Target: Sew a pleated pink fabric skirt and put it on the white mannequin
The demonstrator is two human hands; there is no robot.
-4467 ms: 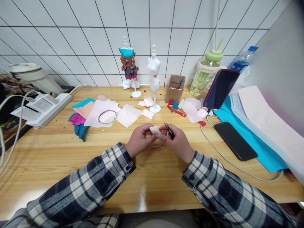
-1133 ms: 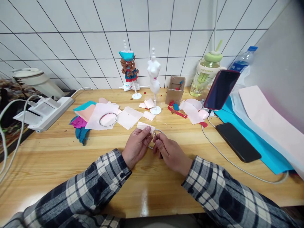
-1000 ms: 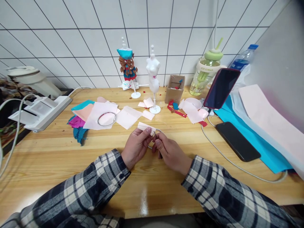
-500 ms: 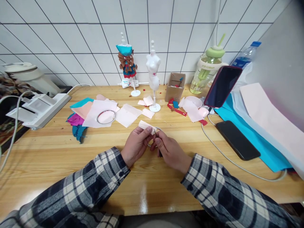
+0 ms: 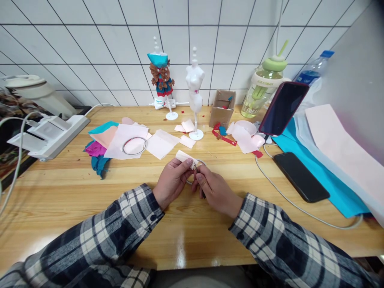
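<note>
My left hand [image 5: 173, 178] is closed, pinching a small folded piece of pale pink paper or cloth [image 5: 183, 156] between thumb and fingers. Close against it, my right hand [image 5: 216, 188] grips a slim tool with a dark handle [image 5: 204, 195]; its tip meets the edge of the pale piece. Fingers cover most of that tool, so its kind cannot be made out. Beneath both hands lies a thin ring [image 5: 200, 161], partly hidden. Beyond them stands a bare white mini dress form [image 5: 195, 80]. A second form wears a blue, brown and red dress [image 5: 161, 76].
Pale sheets [image 5: 162, 143], coloured scraps [image 5: 99, 150] and a metal ring [image 5: 134, 146] lie at left. A cardboard box [image 5: 222, 108], red scraps [image 5: 231, 141], a propped phone [image 5: 283, 108], a flat phone [image 5: 301, 177], a cable and a drink bottle [image 5: 264, 88] occupy the right.
The camera view has shifted slightly. Both hands keep nearly the same pose, with the tool still at the pale piece's edge.
</note>
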